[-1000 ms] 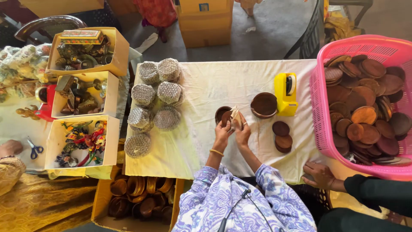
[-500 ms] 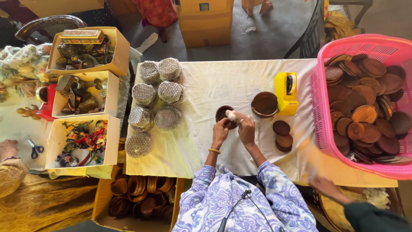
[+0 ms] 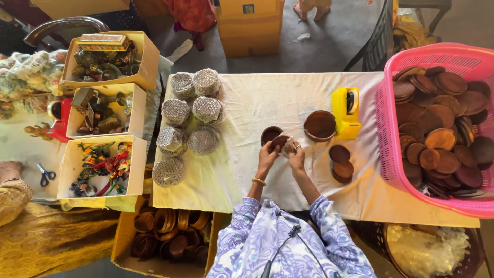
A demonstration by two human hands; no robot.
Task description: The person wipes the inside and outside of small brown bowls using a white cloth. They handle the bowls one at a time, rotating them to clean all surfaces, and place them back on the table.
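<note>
Both my hands meet over the white cloth-covered table (image 3: 288, 98). My left hand (image 3: 267, 153) grips a small dark brown wooden bowl (image 3: 279, 141). My right hand (image 3: 296, 156) presses a pale piece of wrapping (image 3: 288, 146) against that bowl. Another small brown bowl (image 3: 269, 134) stands just beyond my left hand. A larger round wooden lid (image 3: 319, 125) lies beyond my right hand, and a few small brown discs (image 3: 341, 163) are stacked to the right of it.
Several silver-wrapped round bundles (image 3: 188, 117) lie left on the cloth. A yellow tape dispenser (image 3: 346, 110) stands near the lid. A pink basket (image 3: 437, 123) of wooden discs is on the right. White boxes (image 3: 103, 164) of trinkets and another person's hand (image 3: 9, 169) are at left.
My hands have stayed over the same spot and kept turning the small bowl and wrapping. Another person's hand at the lower right has left the view.
</note>
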